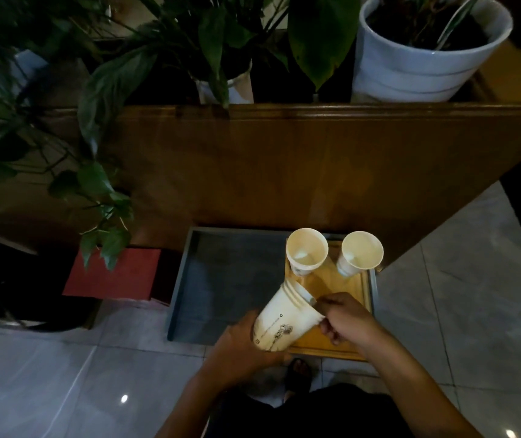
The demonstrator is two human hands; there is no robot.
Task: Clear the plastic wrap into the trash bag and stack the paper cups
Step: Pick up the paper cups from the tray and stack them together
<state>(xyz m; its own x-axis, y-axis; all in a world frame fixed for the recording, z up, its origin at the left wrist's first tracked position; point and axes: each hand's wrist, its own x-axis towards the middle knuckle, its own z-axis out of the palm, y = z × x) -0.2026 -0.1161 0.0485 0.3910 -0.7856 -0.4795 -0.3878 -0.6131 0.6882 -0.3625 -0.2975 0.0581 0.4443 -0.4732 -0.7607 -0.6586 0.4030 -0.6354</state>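
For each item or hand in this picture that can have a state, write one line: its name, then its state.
Held cup stack: nested, tilted, gripped by both hands.
Left hand: grips the stack's base.
Right hand: pinches the stack's rim.
Left cup: upright on the wooden board, looks to hold nested cups.
Right cup: upright on the board.
Wooden board: flat in the grey tray.

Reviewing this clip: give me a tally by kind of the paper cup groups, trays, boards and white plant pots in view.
Paper cup groups: 3, namely the held stack, the left standing cups, the right standing cup
Grey tray: 1
Wooden board: 1
White plant pots: 2, large and small
Total: 7
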